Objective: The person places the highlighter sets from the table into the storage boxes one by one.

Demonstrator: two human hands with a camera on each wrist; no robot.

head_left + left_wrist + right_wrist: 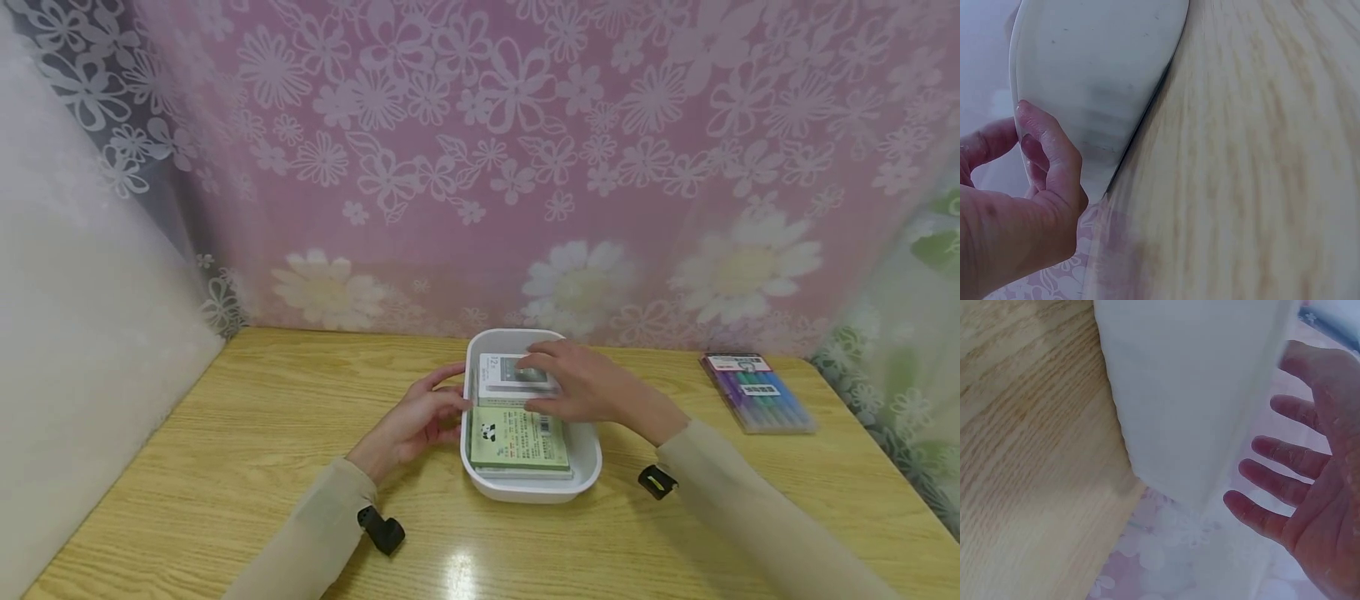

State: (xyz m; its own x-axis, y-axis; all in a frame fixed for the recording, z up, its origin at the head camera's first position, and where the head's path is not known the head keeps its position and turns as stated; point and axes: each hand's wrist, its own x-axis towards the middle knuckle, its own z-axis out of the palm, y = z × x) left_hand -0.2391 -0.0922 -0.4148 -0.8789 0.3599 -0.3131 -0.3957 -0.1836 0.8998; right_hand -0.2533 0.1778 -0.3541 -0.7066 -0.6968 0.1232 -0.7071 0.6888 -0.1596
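Note:
A white plastic basin (517,494) stands on the table. Inside it lie a green booklet (501,437) with a panda picture and, farther back, a white box-like item (497,372) with a grey picture panel. My left hand (417,418) pinches the basin's left rim between thumb and fingers; in the left wrist view, that hand (1029,206) has bent fingers against the outer wall. Over the basin's right side is my right hand (581,382), partly covering both items. Its fingers (1269,481) look spread and loosely extended beside the rim in the right wrist view.
A clear pack of coloured pens (759,396) lies on the wooden table (300,400) at the back right. Behind the table's far edge hangs a pink flowered curtain (465,167). Pale curtains border both sides.

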